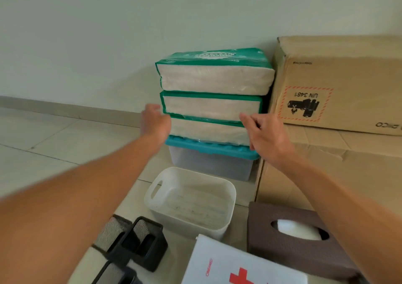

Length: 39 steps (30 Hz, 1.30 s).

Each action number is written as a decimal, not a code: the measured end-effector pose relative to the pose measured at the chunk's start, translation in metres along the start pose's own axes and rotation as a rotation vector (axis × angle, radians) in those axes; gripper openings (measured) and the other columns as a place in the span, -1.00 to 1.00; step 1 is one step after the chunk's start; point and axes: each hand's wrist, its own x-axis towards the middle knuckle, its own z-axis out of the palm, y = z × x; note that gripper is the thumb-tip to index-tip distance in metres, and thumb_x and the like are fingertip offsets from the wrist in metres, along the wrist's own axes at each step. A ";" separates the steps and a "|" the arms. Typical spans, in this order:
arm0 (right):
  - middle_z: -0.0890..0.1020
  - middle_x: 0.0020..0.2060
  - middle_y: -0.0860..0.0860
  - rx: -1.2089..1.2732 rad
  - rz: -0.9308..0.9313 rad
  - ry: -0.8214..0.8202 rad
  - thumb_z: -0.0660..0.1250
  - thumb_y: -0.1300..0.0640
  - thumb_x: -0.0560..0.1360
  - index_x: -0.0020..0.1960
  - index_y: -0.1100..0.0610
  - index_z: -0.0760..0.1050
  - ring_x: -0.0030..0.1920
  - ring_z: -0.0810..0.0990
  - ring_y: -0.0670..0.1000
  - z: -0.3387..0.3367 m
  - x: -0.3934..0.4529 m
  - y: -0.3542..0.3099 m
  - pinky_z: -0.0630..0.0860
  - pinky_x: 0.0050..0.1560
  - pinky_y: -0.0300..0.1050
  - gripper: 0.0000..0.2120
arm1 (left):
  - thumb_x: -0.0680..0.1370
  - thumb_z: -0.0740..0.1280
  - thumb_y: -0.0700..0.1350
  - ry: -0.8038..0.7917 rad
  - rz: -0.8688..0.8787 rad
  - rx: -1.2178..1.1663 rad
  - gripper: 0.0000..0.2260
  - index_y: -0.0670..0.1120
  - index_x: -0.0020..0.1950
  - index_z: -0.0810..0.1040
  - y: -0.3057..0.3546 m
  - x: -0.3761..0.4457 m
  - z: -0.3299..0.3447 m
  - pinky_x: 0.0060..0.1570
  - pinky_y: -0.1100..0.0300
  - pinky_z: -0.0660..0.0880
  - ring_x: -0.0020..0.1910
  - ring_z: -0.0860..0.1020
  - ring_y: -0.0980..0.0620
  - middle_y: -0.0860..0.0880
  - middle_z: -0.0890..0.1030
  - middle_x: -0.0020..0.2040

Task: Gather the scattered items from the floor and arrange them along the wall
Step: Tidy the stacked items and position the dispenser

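My left hand (155, 118) and right hand (261, 131) bracketed the tissue packs (211, 105), fingers seemingly loose; a nudge could topple the leaning stack.

Three green-edged tissue packs (214, 101) lie stacked flat, slightly offset, on a teal-lidded clear plastic bin (211, 162) at the wall. A white handled basket (191, 201), upright and open, stands on the floor just before the bin.

My head camera looks forward and down, close on the pale plaster wall (108, 33) and beige tiled floor (43, 144).
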 end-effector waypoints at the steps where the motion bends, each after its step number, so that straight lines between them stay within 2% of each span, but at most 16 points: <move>1: 0.50 -0.47 0.25 -0.011 -0.001 -0.005 0.21 -0.10 0.66 -0.32 0.33 0.43 -0.48 0.45 0.21 -0.005 -0.012 0.003 0.47 -0.41 0.13 -0.43 | 0.57 0.24 -0.24 -0.065 0.029 0.052 -0.66 -0.11 0.34 0.45 -0.012 -0.025 0.001 -0.03 0.18 0.46 0.12 0.53 -0.06 -0.07 0.54 0.19; 3: 0.43 -0.51 0.17 0.030 0.066 -0.070 0.19 -0.07 0.68 -0.35 0.26 0.39 -0.51 0.38 0.09 -0.017 -0.033 0.006 0.37 -0.48 0.00 -0.47 | 0.58 0.26 -0.25 -0.223 0.095 0.139 -0.66 -0.11 0.36 0.46 -0.036 -0.070 -0.001 -0.07 0.29 0.43 0.10 0.52 0.01 -0.06 0.54 0.23; 5: 0.46 -0.46 0.08 0.004 0.177 -0.186 0.14 0.00 0.70 -0.29 0.19 0.44 -0.49 0.41 -0.02 -0.032 -0.050 0.009 0.38 -0.48 -0.15 -0.55 | 0.62 0.27 -0.21 -0.453 0.147 0.267 -0.70 -0.08 0.36 0.46 -0.058 -0.098 -0.008 0.05 0.25 0.43 0.14 0.52 0.04 -0.05 0.55 0.26; 7: 0.51 -0.36 0.07 -0.078 0.251 -0.362 0.09 0.16 0.72 -0.17 0.20 0.47 -0.42 0.47 -0.03 -0.049 -0.061 0.019 0.43 -0.43 -0.24 -0.66 | 0.64 0.27 -0.14 -0.741 0.133 0.431 -0.77 0.02 0.28 0.49 -0.069 -0.115 -0.018 0.03 0.23 0.47 0.11 0.55 0.06 -0.02 0.56 0.22; 9: 0.54 -0.21 0.13 -0.106 0.307 -0.494 0.05 0.38 0.65 -0.02 0.25 0.48 -0.32 0.53 0.04 -0.066 -0.074 0.030 0.54 -0.33 -0.13 -0.76 | 0.64 0.27 -0.07 -0.949 0.069 0.523 -0.81 0.10 0.25 0.47 -0.069 -0.130 -0.026 0.11 0.17 0.48 0.13 0.54 0.06 0.01 0.55 0.22; 11: 0.59 -0.11 0.12 -0.169 0.353 -0.546 0.05 0.48 0.56 0.04 0.23 0.49 -0.26 0.59 0.07 -0.083 -0.089 0.039 0.56 -0.29 -0.05 -0.71 | 0.65 0.26 0.00 -1.026 0.024 0.550 -0.73 0.09 0.35 0.41 -0.068 -0.145 -0.031 0.17 0.17 0.40 0.19 0.49 0.06 0.04 0.50 0.26; 14: 0.66 0.00 0.05 -0.351 0.386 -0.860 0.15 0.25 0.62 0.14 0.15 0.52 -0.10 0.71 0.11 -0.093 -0.119 0.040 0.56 -0.26 -0.13 -0.80 | 0.61 0.26 0.15 -1.051 -0.042 0.598 -0.56 0.06 0.46 0.32 -0.078 -0.163 -0.036 0.25 0.11 0.40 0.25 0.46 0.03 0.02 0.46 0.33; 16: 0.65 0.03 0.02 -0.495 0.463 -1.066 0.16 -0.02 0.67 0.26 0.17 0.50 -0.05 0.72 0.08 -0.091 -0.137 0.039 0.65 -0.17 -0.10 -0.68 | 0.59 0.25 0.21 -1.143 -0.104 0.681 -0.50 0.08 0.49 0.27 -0.087 -0.175 -0.038 0.25 0.00 0.48 0.25 0.48 0.02 0.02 0.43 0.37; 18: 0.64 0.09 0.04 -0.580 0.591 -1.147 0.14 -0.25 0.63 0.42 0.17 0.40 -0.03 0.72 0.08 -0.086 -0.156 0.039 0.70 -0.11 0.08 -0.43 | 0.60 0.22 0.22 -1.216 -0.190 0.727 -0.46 0.08 0.53 0.21 -0.095 -0.185 -0.040 0.18 -0.04 0.55 0.24 0.50 0.01 0.02 0.40 0.43; 20: 0.62 0.23 0.11 -0.545 0.746 -1.205 0.15 -0.38 0.56 0.56 0.11 0.23 0.03 0.71 0.13 -0.081 -0.174 0.042 0.69 -0.12 0.17 -0.24 | 0.59 0.23 0.25 -1.270 -0.297 0.712 -0.40 0.08 0.56 0.17 -0.098 -0.194 -0.044 0.16 -0.08 0.56 0.25 0.51 0.00 -0.01 0.38 0.46; 23: 0.53 0.38 0.18 -0.406 0.889 -1.282 0.19 -0.41 0.52 0.61 0.04 0.12 0.11 0.70 0.19 -0.074 -0.201 0.047 0.67 -0.05 0.26 -0.17 | 0.55 0.28 0.28 -1.343 -0.423 0.662 -0.35 0.09 0.56 0.18 -0.103 -0.203 -0.047 0.23 -0.17 0.49 0.30 0.52 -0.04 -0.01 0.34 0.51; 27: 0.57 0.34 0.10 -0.344 0.814 -1.322 0.16 -0.26 0.63 0.54 0.16 0.25 0.19 0.67 0.11 -0.066 -0.220 0.054 0.59 0.22 0.23 -0.35 | 0.57 0.27 0.27 -1.417 -0.413 0.693 -0.43 0.07 0.51 0.29 -0.103 -0.207 -0.046 0.31 -0.13 0.44 0.30 0.53 0.02 0.03 0.43 0.44; 31: 0.69 0.18 0.08 -0.322 0.802 -1.266 0.09 -0.30 0.63 0.54 0.18 0.27 0.12 0.70 0.08 -0.073 -0.204 0.059 0.58 0.23 0.16 -0.31 | 0.62 0.15 0.26 -1.317 -0.319 0.670 -0.49 0.02 0.48 0.36 -0.101 -0.189 -0.041 0.30 -0.05 0.48 0.20 0.55 0.04 0.02 0.54 0.30; 34: 0.75 -0.04 0.06 -0.315 0.733 -1.162 0.10 -0.27 0.65 0.45 0.22 0.41 -0.03 0.74 0.02 -0.083 -0.182 0.065 0.65 0.09 0.04 -0.36 | 0.65 0.13 0.21 -1.125 -0.321 0.576 -0.51 -0.06 0.47 0.32 -0.101 -0.176 -0.037 0.14 0.01 0.58 0.09 0.61 0.01 -0.05 0.59 0.16; 37: 0.75 -0.22 0.04 -0.329 0.564 -0.968 0.19 -0.13 0.66 0.13 0.18 0.59 -0.15 0.74 0.00 -0.089 -0.171 0.070 0.66 -0.01 -0.03 -0.60 | 0.67 0.13 0.15 -1.082 -0.338 0.593 -0.52 -0.11 0.48 0.23 -0.105 -0.170 -0.038 0.13 0.01 0.59 0.06 0.63 -0.02 -0.10 0.62 0.11; 39: 0.72 -0.18 0.01 -0.437 0.403 -0.813 0.26 -0.07 0.63 0.03 0.11 0.60 -0.10 0.70 0.02 -0.089 -0.168 0.077 0.61 0.05 -0.01 -0.73 | 0.67 0.15 0.08 -1.079 -0.281 0.628 -0.55 -0.16 0.42 0.13 -0.110 -0.168 -0.039 0.00 0.06 0.64 -0.07 0.66 0.00 -0.13 0.61 0.04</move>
